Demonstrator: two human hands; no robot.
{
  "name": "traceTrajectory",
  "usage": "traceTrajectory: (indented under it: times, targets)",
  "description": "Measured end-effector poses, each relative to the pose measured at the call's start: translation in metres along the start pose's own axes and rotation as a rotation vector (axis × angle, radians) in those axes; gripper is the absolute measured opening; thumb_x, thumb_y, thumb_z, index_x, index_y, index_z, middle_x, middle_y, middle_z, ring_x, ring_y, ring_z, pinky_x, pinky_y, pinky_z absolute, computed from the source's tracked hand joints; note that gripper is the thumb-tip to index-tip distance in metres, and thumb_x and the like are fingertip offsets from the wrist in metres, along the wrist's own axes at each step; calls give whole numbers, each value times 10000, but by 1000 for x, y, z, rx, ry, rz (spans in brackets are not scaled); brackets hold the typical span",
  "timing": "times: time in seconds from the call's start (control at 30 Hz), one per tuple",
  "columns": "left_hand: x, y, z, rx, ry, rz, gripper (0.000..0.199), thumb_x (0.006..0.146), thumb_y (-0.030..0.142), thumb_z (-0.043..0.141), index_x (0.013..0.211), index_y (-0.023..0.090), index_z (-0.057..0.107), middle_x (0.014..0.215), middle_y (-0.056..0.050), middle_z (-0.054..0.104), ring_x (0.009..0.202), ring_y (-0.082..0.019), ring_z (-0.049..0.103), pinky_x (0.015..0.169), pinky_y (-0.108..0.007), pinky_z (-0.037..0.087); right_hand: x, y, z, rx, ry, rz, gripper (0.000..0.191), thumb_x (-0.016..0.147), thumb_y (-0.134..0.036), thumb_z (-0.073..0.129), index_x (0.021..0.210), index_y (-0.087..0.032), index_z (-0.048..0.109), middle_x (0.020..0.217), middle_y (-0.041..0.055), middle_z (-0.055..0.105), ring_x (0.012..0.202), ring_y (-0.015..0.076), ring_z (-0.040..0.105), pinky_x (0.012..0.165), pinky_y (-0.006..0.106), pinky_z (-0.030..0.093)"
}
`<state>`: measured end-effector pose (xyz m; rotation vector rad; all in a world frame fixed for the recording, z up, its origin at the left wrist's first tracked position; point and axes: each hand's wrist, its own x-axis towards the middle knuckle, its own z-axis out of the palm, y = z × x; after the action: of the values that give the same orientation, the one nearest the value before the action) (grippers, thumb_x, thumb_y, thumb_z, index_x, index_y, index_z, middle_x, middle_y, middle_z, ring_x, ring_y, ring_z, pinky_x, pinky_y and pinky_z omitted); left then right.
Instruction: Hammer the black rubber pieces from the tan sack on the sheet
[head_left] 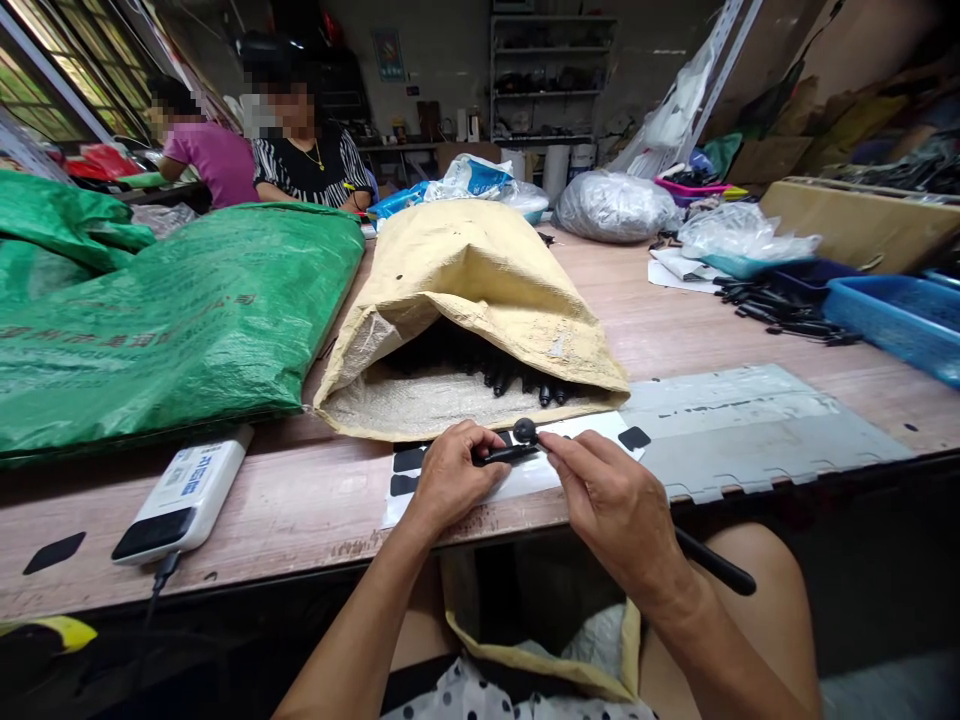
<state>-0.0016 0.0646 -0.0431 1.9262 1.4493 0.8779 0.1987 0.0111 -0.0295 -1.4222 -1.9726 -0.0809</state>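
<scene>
My left hand [459, 472] grips a slim black rod [511, 454], my right hand [616, 497] pinching its tip, in front of the yellow woven sack [480, 240], mouth toward me, probably for easy reach.

Small manual workshop, identified by the long wood-grain bench [637, 325], the cream woven sack [487, 240] holding many slender black parts [501, 382], the green woven-plastic sack [225, 310], the blue plastic basket [892, 310], and two people [311, 165] beyond the bench. Dim grey metal shelving [555, 94] behind appears to hold assorted goods.
</scene>
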Motion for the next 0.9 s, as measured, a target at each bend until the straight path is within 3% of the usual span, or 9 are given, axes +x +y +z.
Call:
traceTrajectory:
  times: [0.1, 0.23, 0.4, 0.73, 0.9]
  targets:
    - [0, 3, -2, 18, -11, 8, 164, 712, 160, 733, 863, 222, 754, 808, 15, 639, 764, -157, 572, 697, -274, 428, 3, 10, -5, -5, 74, 67, 342, 983, -221, 500, 1281, -288, 655, 973, 37, 696, 893, 175, 647, 818, 291, 485]
    - [-1, 4, -4, 31, -12, 23, 216, 702, 123, 699, 884, 215, 769, 777, 10, 627, 764, -162, 581, 706, -280, 436, 5, 34, -4, -65, 85, 133, 252, 966, -265, 547, 1167, -272, 700, 978, 20, 704, 918, 180, 649, 823, 294, 471]
    - [-2, 4, -4, 36, -12, 12, 288, 669, 84, 658, 897, 216, 772, 792, 4, 624, 775, -170, 594, 744, -294, 468, -2, 58, 9, -153, 39, 82, 187, 954, -266, 552, 1033, -250, 720, 893, 21, 676, 877, 181, 601, 774, 300, 426]
    - [-6, 7, -3, 113, -1, 51, 277, 674, 110, 668, 915, 223, 743, 819, 3, 615, 834, -190, 601, 799, -321, 468, -7, 56, 15, -245, 49, 75, 188, 957, -285, 542, 1061, -244, 694, 909, 40, 646, 884, 204, 533, 776, 326, 369]
    - [-5, 4, -1, 143, 0, 60, 204, 733, 229, 756, 936, 230, 730, 838, 2, 624, 830, -192, 594, 782, -322, 456, -7, 56, 15, -253, 41, 81, 186, 959, -285, 551, 1080, -243, 686, 920, 43, 639, 893, 208, 533, 787, 327, 368]
